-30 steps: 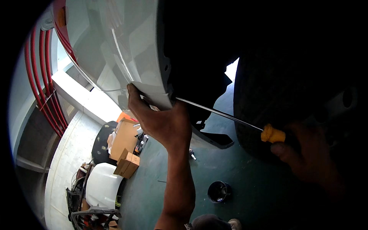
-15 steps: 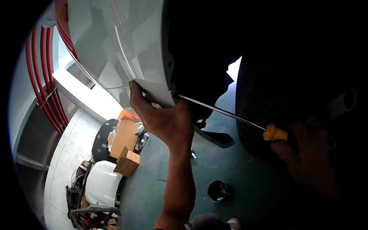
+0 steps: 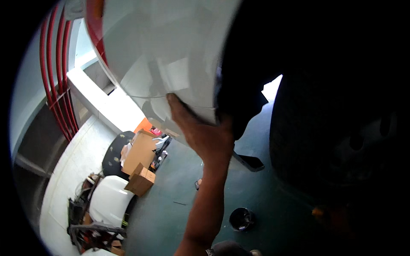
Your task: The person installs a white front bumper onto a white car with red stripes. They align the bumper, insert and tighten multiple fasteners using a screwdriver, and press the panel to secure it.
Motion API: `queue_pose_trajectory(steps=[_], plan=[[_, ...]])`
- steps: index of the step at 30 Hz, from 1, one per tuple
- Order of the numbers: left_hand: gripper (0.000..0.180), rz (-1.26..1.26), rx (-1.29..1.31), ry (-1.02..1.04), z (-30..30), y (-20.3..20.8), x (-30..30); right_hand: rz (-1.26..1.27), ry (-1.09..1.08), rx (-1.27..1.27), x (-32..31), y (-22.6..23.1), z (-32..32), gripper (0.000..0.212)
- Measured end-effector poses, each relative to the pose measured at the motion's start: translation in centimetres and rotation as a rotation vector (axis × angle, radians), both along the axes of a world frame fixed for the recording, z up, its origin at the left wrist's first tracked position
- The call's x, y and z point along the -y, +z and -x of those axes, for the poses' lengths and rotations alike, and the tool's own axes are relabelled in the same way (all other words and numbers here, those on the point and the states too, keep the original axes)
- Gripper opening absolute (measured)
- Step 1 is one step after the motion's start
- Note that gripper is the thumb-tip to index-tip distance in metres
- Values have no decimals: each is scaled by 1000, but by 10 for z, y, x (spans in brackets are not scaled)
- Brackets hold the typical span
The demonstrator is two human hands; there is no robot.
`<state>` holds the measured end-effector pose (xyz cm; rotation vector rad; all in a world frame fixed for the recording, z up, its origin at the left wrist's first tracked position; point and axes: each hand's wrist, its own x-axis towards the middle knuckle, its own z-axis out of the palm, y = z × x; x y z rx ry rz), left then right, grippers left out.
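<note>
White panel: big glossy white body panel [image 3: 171, 55], looks like painted sheet metal or plastic off a vehicle, curves overhead and fills the upper middle of the view, its lower edge hanging well above the green floor [image 3: 171, 213]

Left hand: left hand [image 3: 205, 136] reaches up, fingers [image 3: 177, 106] wrapped over the panel's lower edge, palm under the lip, so it's a closed grip on that edge

Right hand: lost in the dark at lower right, only a faint orange blur [image 3: 331, 213] shows there, can't tell if that hand is open or gripping anything

How it'll handle: my guess is fairly light for its size but floppy, a thin skin like that flexes and can crease if you lever on 1 corner, and glossy paint is slippery and scratches easily

Where to grab: I'd say along the rolled lower edge where the hand already sits, it's stiffest there, ideally 2 hands spread apart

Nearby: dark tyre-like mass [image 3: 337, 141] to the right, small black tub [image 3: 241, 218] on the floor, cardboard boxes [image 3: 139, 160] and another white panel [image 3: 109, 200] lower left, red pipes [image 3: 53, 85] running up the wall
</note>
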<state>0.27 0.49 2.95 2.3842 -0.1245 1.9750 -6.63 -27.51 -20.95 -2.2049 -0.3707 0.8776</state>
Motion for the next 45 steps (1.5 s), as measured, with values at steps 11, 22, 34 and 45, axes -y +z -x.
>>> queue_pose_trajectory(steps=[11, 22, 34, 45], plan=[[60, -355, -201, -508, 32, -87, -8, 187, 182, 547, 1, -214, 115, 41], [68, 100, -32, -375, 28, -19, -58, 97, 69, 344, -81, 112, -16, 47], [66, -275, -267, -1028, 48, -85, -18, 105, 5, 1157, -97, 141, -29, 22], [30, 129, 142, -575, 17, 21, -80, -281, -117, 816, -118, 157, -21, 25]])
